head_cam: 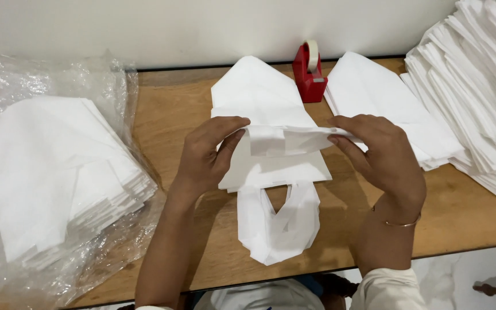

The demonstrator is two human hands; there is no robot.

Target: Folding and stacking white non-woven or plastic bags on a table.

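A white non-woven bag (271, 172) lies on the wooden table (167, 115), its pointed end toward the wall and its handles (279, 224) toward me. My left hand (208, 155) pinches the left end of a folded band across the bag's middle. My right hand (380, 155), with a thin bangle at the wrist, pinches the band's right end. Both hands hold the fold slightly raised above the rest of the bag.
A stack of white bags (53, 172) sits on clear plastic wrap (76, 74) at the left. A red tape dispenser (308, 72) stands by the wall. Another flat stack (386, 103) lies right of it, and a large fanned pile (477, 86) fills the far right.
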